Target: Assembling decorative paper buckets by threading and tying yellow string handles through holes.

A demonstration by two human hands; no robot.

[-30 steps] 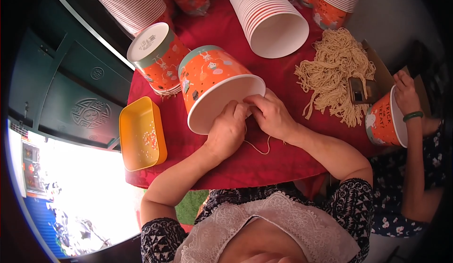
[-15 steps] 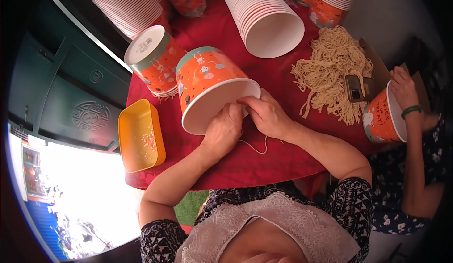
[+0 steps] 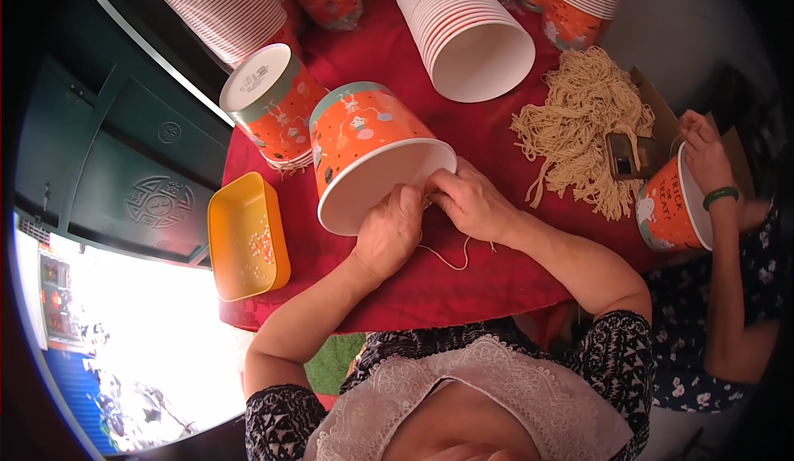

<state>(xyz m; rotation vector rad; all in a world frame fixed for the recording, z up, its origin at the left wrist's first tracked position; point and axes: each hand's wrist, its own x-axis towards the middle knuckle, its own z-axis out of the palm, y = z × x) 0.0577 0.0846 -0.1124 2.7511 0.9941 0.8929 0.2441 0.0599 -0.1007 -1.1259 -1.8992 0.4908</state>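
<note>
An orange paper bucket (image 3: pixel 372 126) with a green base band lies tilted on the table, its white mouth facing me. Both my hands meet at the near right of its rim. My left hand (image 3: pixel 389 228) is closed in a pinch in front of the mouth. Fingertips of my right hand (image 3: pixel 473 205) press together beside it, against the rim. Between them runs a thin beige cord (image 3: pixel 453 266), whose loose end curls down onto the red cloth. The exact spot where the fingers grip the cord is mostly hidden.
On the red-covered table (image 3: pixel 488 296) are a yellow tray (image 3: pixel 248 267) of small beads, an upside-down bucket (image 3: pixel 273 101), nested white buckets (image 3: pixel 471 47) and a heap of beige cords (image 3: pixel 583 122). At right, a co-worker's hand (image 3: pixel 707 159) handles another bucket (image 3: pixel 664 205).
My right fingertips have drawn in and curled downward, close beside my left hand. The orange bucket stays nearly still. The co-worker's hand has lifted slightly off the other bucket's rim.
</note>
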